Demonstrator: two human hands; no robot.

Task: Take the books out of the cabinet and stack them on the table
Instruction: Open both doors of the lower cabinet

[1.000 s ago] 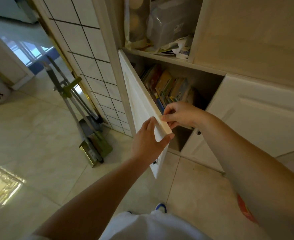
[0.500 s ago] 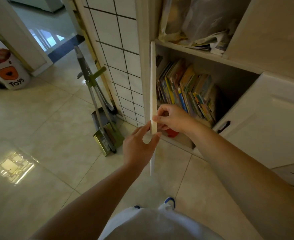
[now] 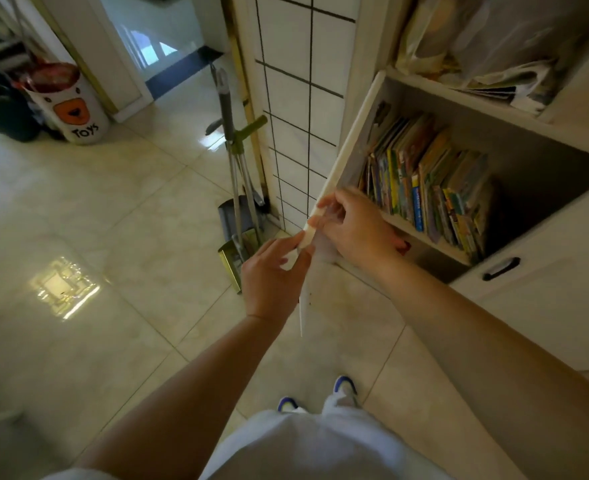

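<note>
1. The left hand (image 3: pixel 272 275) reaches up from the lower left, arm nearly straight, fingers extended and fairly straight, their tips pressing on the outer face of the door (image 3: pixel 346 157) at its free corner.
2. The right hand (image 3: pixel 353 226) comes in from the lower right and grips the same door edge from the cabinet side, thumb and fingers curled and pinching the panel just above the left hand.
3. The door stands swung wide open, seen almost edge-on; its lower part tapers to a thin sliver below the hands.
4. The books (image 3: pixel 428 183) stand upright in a tight row on the shelf (image 3: pixel 421 235) inside the cabinet, leaning slightly, just right of the right hand and untouched.
5. The right hand covers the shelf's left front end; a small red thing below its wrist is too hidden to identify.
6. The cabinet's rear right is dark. Bags (image 3: pixel 494 39) on the upper shelf are cut off by the top edge.
7. A second door (image 3: pixel 546 289) with a black handle is closed.
</note>
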